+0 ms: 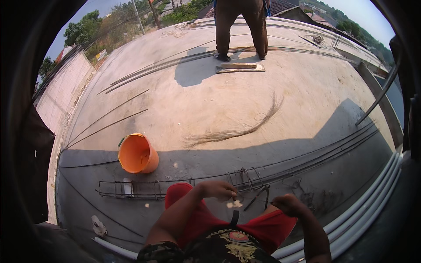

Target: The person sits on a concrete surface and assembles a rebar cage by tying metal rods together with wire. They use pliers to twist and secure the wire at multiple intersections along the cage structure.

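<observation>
Over concrete [175,105], left hand [217,190] and right hand [288,204] fingers curled, grip unclear, we likely prepare rebar cage [164,182] ties; careful alignment next.

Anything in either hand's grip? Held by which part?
Cannot be told: left hand and right hand are both curled as if pinching, but anything there is too small to make out.
</observation>
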`<state>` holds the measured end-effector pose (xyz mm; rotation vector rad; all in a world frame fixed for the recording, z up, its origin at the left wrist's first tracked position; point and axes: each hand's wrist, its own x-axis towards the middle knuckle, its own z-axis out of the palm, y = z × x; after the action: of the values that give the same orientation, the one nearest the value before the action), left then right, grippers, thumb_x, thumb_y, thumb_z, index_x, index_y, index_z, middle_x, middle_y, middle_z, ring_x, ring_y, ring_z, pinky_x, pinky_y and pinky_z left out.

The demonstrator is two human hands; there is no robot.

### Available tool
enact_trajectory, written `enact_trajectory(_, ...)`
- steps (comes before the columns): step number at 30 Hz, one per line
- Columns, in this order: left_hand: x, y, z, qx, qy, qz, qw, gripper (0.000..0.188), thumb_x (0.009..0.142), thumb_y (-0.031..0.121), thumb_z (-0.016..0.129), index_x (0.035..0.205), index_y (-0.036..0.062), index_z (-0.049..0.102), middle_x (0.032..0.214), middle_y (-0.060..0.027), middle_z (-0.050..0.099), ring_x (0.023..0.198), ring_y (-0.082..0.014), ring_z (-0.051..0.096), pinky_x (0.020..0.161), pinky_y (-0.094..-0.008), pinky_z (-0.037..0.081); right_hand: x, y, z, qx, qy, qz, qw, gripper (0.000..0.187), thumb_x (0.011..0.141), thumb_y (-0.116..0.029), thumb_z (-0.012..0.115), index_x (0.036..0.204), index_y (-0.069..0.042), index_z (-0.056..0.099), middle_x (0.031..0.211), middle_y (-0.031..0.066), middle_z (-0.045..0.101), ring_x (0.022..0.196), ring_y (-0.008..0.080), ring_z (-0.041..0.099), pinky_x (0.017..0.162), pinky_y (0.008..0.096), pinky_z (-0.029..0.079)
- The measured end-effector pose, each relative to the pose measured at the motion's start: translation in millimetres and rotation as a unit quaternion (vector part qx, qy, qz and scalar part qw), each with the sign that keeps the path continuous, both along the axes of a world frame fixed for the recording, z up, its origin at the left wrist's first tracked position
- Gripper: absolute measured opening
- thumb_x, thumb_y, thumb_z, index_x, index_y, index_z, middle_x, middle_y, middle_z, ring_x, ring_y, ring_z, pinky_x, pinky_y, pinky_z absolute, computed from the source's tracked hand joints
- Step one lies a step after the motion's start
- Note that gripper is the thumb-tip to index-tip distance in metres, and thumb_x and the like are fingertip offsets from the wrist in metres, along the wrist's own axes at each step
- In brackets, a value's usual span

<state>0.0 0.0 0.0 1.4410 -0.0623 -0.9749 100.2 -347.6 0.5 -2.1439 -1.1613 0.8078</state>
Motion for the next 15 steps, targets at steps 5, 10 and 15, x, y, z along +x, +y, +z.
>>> enact_trajectory(5,-3.3,6.9,-16.5,-0.021,-0.043,0.025,0.999,0.034,0.099,0.031,0.049,0.107,0.0003,0.06,0.075,-0.0038,0.059,0.066,-0.0128,0.057,0.062,-0.0285,0.048,-6.5,29.8,25.9,-0.068,0.0,-0.088,0.994,0.018,0.089,-0.018,0.059,0.094,-0.002,0.067,0.088,0.0173,0.067,0.087,0.0352,0.065,0.074,0.0393,0.051)
enact_trajectory(10,-13.5,138.7,0.7,0.241,-0.205,0.337,0.887,0.049,0.091,0.036,0.059,0.127,0.0033,0.055,0.117,-0.0219,0.062,0.111,-0.0301,0.059,0.093,-0.0376,0.047,-34.5,1.5,-36.6,0.005,-0.185,-0.174,0.967,0.018,0.091,-0.016,0.056,0.093,-0.001,0.065,0.083,0.017,0.065,0.076,0.0326,0.063,0.071,0.0406,0.049)
enact_trajectory(15,-108.6,303.9,-117.2,0.579,-0.081,0.483,0.652,0.06,0.082,0.037,0.066,0.133,0.0105,0.048,0.124,-0.0164,0.057,0.117,-0.0338,0.053,0.096,-0.0437,0.045,-42.0,-27.1,-85.7,-0.007,-0.083,-0.273,0.958,0.019,0.091,-0.014,0.053,0.096,0.001,0.063,0.077,0.014,0.063,0.078,0.0299,0.062,0.074,0.0394,0.047)
